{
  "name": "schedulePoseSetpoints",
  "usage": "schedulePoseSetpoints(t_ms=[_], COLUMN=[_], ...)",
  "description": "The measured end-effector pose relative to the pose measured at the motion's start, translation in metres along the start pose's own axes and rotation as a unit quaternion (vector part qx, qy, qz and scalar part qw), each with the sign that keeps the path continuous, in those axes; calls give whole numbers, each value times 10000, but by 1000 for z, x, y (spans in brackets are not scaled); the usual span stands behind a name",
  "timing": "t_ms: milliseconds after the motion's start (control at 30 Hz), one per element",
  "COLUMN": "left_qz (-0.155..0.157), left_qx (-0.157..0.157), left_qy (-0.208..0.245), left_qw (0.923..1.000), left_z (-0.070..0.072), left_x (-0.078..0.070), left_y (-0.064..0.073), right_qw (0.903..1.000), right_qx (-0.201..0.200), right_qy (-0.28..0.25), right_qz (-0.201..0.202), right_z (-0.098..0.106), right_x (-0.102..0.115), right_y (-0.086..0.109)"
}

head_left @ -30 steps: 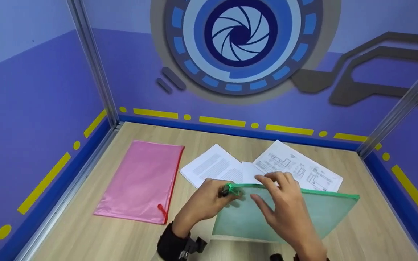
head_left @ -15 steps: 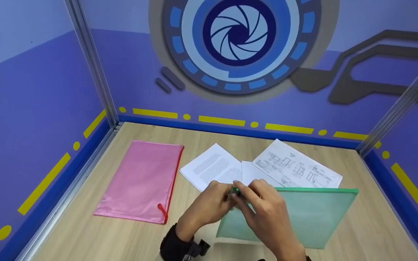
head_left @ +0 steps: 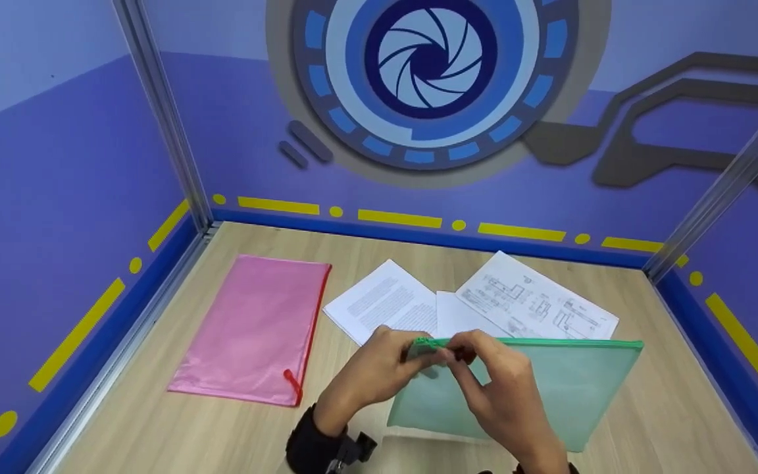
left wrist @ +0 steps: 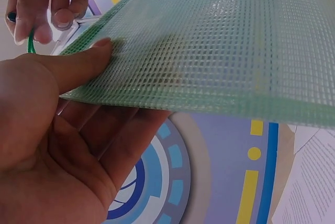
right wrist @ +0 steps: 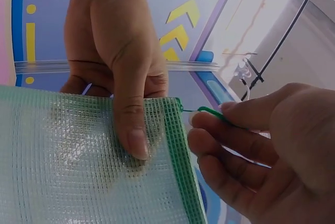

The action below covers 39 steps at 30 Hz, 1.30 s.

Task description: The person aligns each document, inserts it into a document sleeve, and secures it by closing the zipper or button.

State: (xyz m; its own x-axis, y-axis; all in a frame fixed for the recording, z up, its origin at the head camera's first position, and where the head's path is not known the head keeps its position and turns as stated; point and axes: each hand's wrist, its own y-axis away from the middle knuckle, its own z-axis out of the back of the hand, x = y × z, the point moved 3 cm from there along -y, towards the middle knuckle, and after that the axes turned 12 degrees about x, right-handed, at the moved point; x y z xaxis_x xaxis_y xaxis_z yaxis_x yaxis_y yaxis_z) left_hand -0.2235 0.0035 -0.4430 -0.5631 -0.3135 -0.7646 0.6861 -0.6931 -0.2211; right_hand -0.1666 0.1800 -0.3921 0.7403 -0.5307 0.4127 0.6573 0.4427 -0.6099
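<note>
A green mesh zipper pouch (head_left: 563,382) stands on its edge above the table, its green zipper band along the top. My left hand (head_left: 379,365) grips the pouch's left top corner, thumb on the near face and fingers behind, as the left wrist view shows. My right hand (head_left: 507,395) pinches the green zipper pull (right wrist: 212,113) between thumb and index finger, just off that corner in the right wrist view. Flat on the table at left lies a pink zipper pouch (head_left: 254,329) with a red zipper and red pull.
Behind the green pouch lie white printed sheets: a text page (head_left: 385,299), a partly covered sheet (head_left: 461,316) and a page with diagrams (head_left: 540,296). A purple-blue wall (head_left: 234,131) backs the wooden table (head_left: 122,421), with metal posts (head_left: 168,125) at its corners.
My right hand came left to the pouch's corner, took hold of the zipper pull, then shifted slightly right with it. My left hand keeps its grip on the corner.
</note>
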Motion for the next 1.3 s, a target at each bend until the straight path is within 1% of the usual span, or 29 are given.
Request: schedulePoseSetpoints(t_ms=[200, 300, 433, 533, 667, 767, 867, 1000, 1100, 1167, 1300], left_qz=[91, 18, -96, -76, -27, -48, -33, -95, -127, -101, 35], left_qx=[-26, -1, -21, -33, -34, -24, 85, 232, 260, 258, 234], left_qy=[6, -87, -329, -407, -370, -428, -532, -822, -1041, -1134, -1122], left_qw=[10000, 10000, 9994, 9991, 9993, 9991, 9985, 9963, 9941, 9932, 9934], left_z=[1, 0, 0, 1, 2, 2, 2, -1, -3, -4, -3], left_x=[-1, -2, -4, -4, -4, -5, -6, -7, -7, -6, -5], left_y=[0, 1, 1, 1, 2, 2, 2, 3, 2, 2, 2], right_qw=[9993, 9984, 9973, 9967, 9956, 9945, 9943, 9943, 9938, 9935, 9921], right_qx=[159, 306, 406, 393, 429, 496, 571, 678, 741, 763, 840], right_qy=[-54, -32, 173, 346, 579, 700, 729, 779, 828, 841, 864], right_qz=[-339, -476, -583, -625, -605, -601, -534, -262, -78, -101, -360], right_z=[-5, -9, -11, -9, -8, -9, -12, -18, -22, -23, -23], right_x=[2, 2, 3, 3, 4, 5, 7, 10, 11, 10, 7], right_y=[-1, -2, -1, -1, 0, -1, -1, -2, -2, -1, -1])
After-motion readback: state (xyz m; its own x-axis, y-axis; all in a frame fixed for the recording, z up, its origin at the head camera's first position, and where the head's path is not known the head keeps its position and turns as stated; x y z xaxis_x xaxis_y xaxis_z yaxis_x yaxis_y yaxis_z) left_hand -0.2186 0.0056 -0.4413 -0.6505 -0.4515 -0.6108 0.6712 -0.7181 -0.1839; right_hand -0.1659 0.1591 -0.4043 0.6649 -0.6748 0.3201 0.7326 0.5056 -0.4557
